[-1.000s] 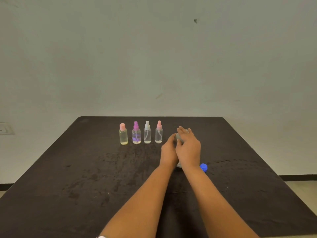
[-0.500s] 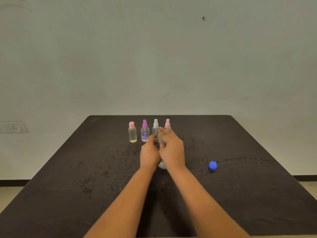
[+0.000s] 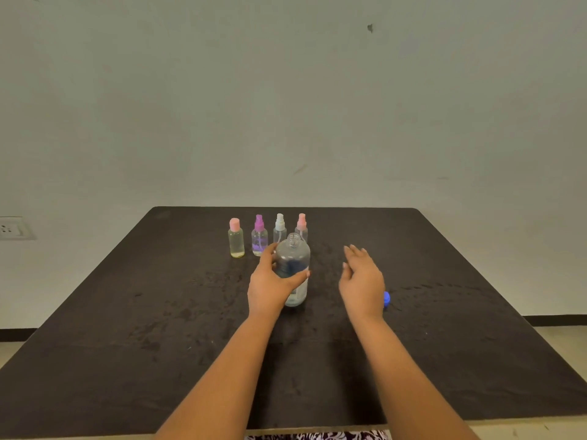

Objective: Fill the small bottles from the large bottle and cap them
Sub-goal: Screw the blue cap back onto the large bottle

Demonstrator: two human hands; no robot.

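Clear plastic, as far as we can judge: the large bottle (image 3: 293,265) stands on the dark table (image 3: 127,328) near its middle, just on the near side of the small ones. Its long axis is vertical. The threaded neck points straight up and is uncapped. The blue cap (image 3: 386,300) lies on the table to the right, partly hidden behind the right hand (image 3: 362,279).

The left hand (image 3: 270,285) grips the large bottle at mid-body, thumb across the near face and fingers curled round the far side. The right hand hangs to the right of the bottle, apart from it, with fingers straight and loosely together, holding nothing.

Far row, left to right, all upright and capped:
- pink-capped bottle (image 3: 236,241), yellowish liquid
- purple spray bottle (image 3: 259,238)
- white spray bottle (image 3: 280,228)
- pink spray bottle (image 3: 301,225)

We cannot read the fill level in the large bottle. The tint inside may be a label seen through the wall.

Handling, our judgement:
- The weight looks moderate, and the wall smooth and likely slippery.
- The wall probably yields to a squeeze, which would push liquid out of the open neck.
- We take it at mid-body, as now, and add the second hand low when tilting.
- The small bottles look light and easy to tip, so we steady each by its body while turning the head off.
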